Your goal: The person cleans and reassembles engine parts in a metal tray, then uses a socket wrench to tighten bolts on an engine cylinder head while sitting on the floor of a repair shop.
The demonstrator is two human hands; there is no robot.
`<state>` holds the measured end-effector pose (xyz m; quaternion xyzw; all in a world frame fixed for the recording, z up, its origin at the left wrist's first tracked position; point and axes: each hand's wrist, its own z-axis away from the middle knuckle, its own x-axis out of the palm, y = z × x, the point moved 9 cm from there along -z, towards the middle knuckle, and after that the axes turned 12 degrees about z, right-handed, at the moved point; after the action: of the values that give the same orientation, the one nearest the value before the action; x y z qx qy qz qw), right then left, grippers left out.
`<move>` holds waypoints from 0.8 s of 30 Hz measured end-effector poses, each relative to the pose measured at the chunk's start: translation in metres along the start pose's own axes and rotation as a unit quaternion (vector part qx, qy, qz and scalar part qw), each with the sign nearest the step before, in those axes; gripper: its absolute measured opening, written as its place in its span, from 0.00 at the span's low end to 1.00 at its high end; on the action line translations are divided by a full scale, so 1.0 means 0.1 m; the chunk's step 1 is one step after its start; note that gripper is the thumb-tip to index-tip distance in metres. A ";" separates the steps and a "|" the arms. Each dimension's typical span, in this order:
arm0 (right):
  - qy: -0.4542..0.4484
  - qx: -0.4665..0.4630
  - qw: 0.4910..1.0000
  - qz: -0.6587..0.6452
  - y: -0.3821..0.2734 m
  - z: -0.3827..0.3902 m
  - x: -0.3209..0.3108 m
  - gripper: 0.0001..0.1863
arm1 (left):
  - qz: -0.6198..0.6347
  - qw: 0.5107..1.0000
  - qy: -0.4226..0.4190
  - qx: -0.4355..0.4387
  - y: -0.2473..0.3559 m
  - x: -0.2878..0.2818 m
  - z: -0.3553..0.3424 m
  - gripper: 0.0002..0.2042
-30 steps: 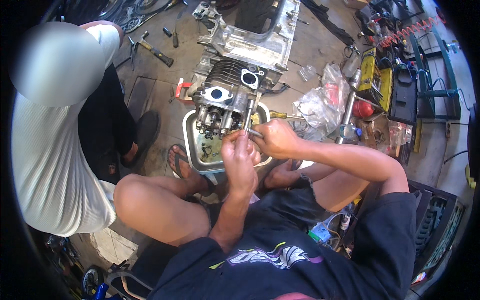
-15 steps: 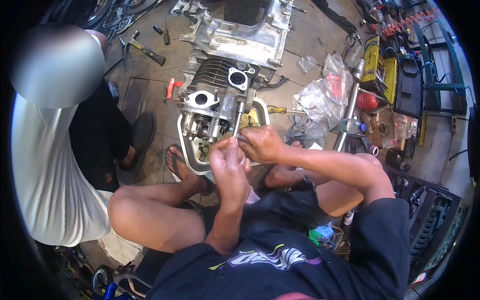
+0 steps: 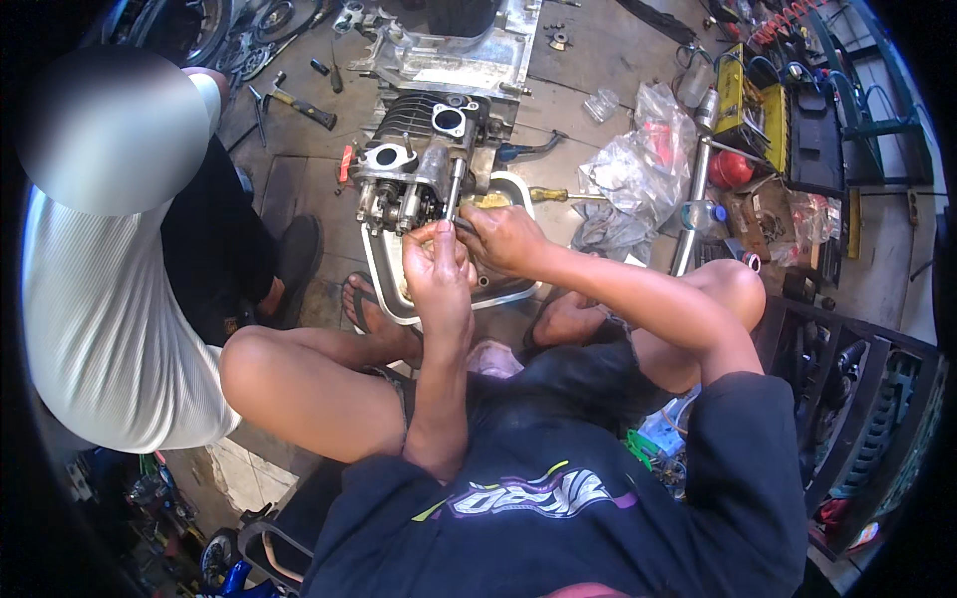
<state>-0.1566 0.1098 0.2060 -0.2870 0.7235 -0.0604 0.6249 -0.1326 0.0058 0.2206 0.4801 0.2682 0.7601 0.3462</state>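
A metal engine (image 3: 411,125) with a finned cylinder lies in front of me, its head end toward me over a pale metal tray (image 3: 379,284). Against the cylinder head sits the end of a long, shiny socket wrench (image 3: 456,189). My left hand (image 3: 439,274) closes around the near end of its shaft, thumb pointing up along it. Just to the right, my right hand (image 3: 506,239) has its fingers curled round the wrench's dark handle part, mostly hidden. Rocker parts (image 3: 389,204) are exposed on the head, left of the wrench.
A seated person in white (image 3: 120,339) is close on my left. A hammer (image 3: 304,108) lies on the floor beyond. To the right are a yellow-handled screwdriver (image 3: 550,194), plastic bags (image 3: 648,149), a grey rag (image 3: 613,227) and a yellow toolbox (image 3: 733,100).
The view has shifted, so the engine and tray appear higher and slightly left. Both hands stay on the wrench, and its end remains against the head.
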 end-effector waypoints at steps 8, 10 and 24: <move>-0.052 0.019 0.992 0.109 -0.17 0.38 -0.33 0.14 | 0.106 0.991 0.013 -0.085 -0.42 -0.34 0.13 0.04; -0.048 0.006 0.987 0.153 -0.21 0.40 -0.37 0.13 | 0.126 0.986 0.000 -0.110 -0.49 -0.38 0.10 0.06; 0.068 -0.045 0.958 0.275 -0.64 0.21 -0.76 0.05 | 0.318 0.920 -0.007 -0.228 -0.69 -0.44 -0.08 0.12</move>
<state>-0.1106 0.1002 0.2962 -0.0998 0.8173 0.1276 0.5530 -0.1081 0.0131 0.1426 0.4535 -0.0820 0.8673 0.1882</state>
